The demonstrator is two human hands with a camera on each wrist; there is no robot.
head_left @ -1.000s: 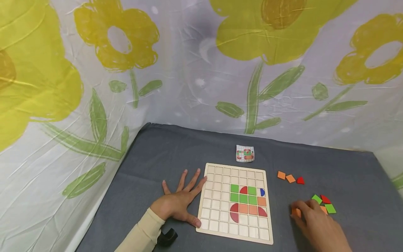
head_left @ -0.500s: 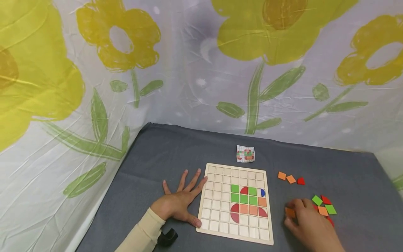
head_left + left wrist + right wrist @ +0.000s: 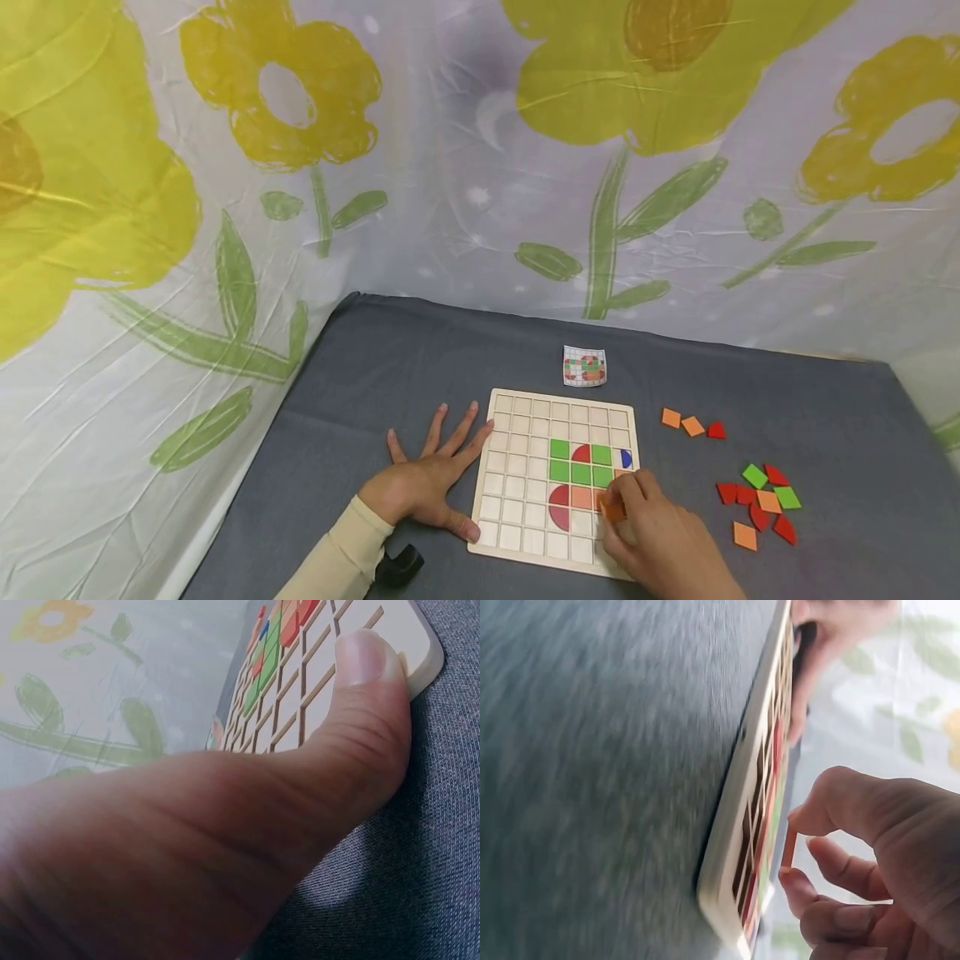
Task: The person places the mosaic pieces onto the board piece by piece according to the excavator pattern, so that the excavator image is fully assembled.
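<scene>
A wooden grid board (image 3: 513,537) lies on the dark cloth, with green, orange, red and blue-and-white tiles set in its right half. My left hand (image 3: 423,487) is spread flat at the board's left side. Its thumb (image 3: 367,682) rests on the near left corner, and a fingertip touches the left edge. Over the board's right part, my right hand (image 3: 663,533) pinches an orange square tile (image 3: 613,509). The right wrist view shows this tile (image 3: 789,844) on edge between thumb and fingertip, just off the board's surface. The hand hides some right-hand cells.
Several loose red, green and orange tiles (image 3: 768,502) lie right of the board, including an orange square (image 3: 745,536). Farther back are two orange tiles (image 3: 671,417) and a red piece (image 3: 716,430). A small printed pattern card (image 3: 585,367) lies behind the board.
My right hand has carried the orange tile leftward from beside the loose pieces to above the board, uncovering more red and orange tiles. The left hand stays in place.
</scene>
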